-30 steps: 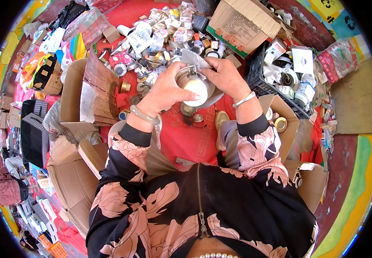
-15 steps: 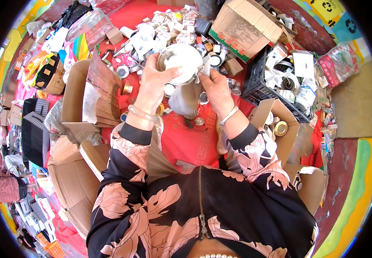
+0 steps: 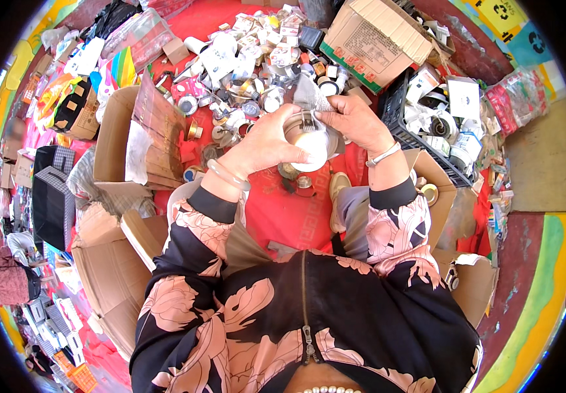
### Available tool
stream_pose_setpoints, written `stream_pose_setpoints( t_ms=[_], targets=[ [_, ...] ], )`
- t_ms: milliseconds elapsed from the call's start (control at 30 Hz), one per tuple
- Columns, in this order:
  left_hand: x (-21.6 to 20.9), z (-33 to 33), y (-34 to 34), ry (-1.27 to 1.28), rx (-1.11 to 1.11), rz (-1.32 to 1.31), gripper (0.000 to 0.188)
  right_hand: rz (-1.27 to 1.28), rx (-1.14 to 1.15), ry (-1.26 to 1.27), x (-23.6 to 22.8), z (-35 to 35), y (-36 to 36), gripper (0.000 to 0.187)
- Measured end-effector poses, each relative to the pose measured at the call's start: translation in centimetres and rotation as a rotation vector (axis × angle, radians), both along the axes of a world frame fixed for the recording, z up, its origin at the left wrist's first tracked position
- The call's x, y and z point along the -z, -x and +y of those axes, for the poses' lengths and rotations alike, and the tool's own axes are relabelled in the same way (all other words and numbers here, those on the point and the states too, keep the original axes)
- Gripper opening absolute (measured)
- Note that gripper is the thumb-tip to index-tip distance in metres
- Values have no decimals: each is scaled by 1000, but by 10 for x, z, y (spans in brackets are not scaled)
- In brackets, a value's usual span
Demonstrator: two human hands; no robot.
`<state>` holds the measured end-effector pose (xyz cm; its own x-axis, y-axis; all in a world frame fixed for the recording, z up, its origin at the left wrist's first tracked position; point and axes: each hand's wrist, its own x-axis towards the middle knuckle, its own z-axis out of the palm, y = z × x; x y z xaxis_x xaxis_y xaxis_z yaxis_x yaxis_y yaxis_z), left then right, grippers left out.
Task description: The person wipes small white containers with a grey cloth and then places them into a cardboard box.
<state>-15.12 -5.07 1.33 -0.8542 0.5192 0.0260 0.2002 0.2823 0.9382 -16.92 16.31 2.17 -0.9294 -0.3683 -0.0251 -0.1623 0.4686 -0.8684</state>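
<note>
I hold a round recessed lamp (image 3: pixel 310 145) with a silvery rim and a white face between both hands, above my lap. My left hand (image 3: pixel 264 143) grips its left side, a pale bangle on that wrist. My right hand (image 3: pixel 355 119) presses a grey cloth (image 3: pixel 310 98) against the top of the lamp, a bracelet on that wrist. Below the lamp, small round metal parts (image 3: pixel 296 178) lie on the red mat (image 3: pixel 283 209).
A heap of lamp parts and small boxes (image 3: pixel 250 59) covers the mat ahead. A cardboard box (image 3: pixel 374 39) and a black crate (image 3: pixel 440 124) of fittings stand at the right. Open cardboard boxes (image 3: pixel 139 131) sit at the left, more cartons (image 3: pixel 109 275) lower left.
The lamp rose toward the heap half a second ago, then came back down toward me. My right hand now holds the cloth on its top.
</note>
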Motion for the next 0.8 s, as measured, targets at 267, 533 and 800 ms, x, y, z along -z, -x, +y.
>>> stream_pose_setpoints(
  t_ms=[267,533,800],
  targets=[
    [19,-1,19,-313,-582,313,60,-30,537,518,27,3,12,16],
    [13,21,5,-979,-278,-517,50,-39,448,690,19,-25,-1,21],
    [10,10,8,-1016,-166,-432,50,-148,328,748,2,-20,-9,24]
  ],
)
